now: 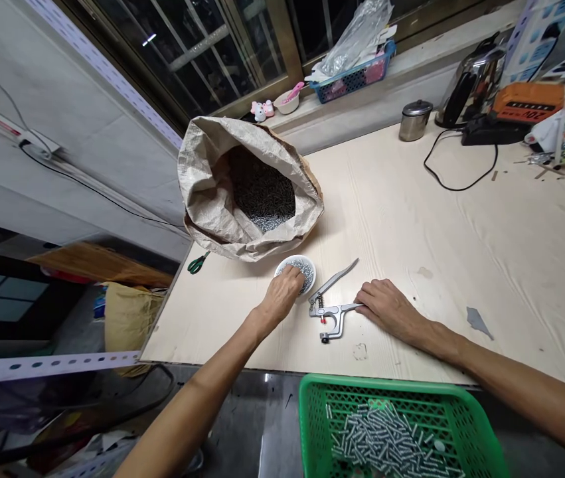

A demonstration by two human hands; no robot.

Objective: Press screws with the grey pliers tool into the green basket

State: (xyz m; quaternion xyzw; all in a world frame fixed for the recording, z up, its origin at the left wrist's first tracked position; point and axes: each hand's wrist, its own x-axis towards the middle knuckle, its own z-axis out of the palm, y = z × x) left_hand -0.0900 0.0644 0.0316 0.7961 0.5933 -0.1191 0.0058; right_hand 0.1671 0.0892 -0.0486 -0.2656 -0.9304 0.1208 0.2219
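Observation:
My left hand reaches into a small white bowl of little silvery metal pieces. Its fingers are bent together down among the pieces, and their tips are hidden. A pair of grey snap fastener pliers lies on the table just right of the bowl, with its handles spread apart and a spring and a red part near its head. My right hand rests on the table, its thumb and fingers closed on the end of the lower handle. Behind the bowl stands an open woven sack holding many small metal pieces.
Below the front edge of the table is a green basket with many metal screw-like parts. Green-handled scissors lie at left. Farther back are a lidded metal cup, a kettle and a black cable.

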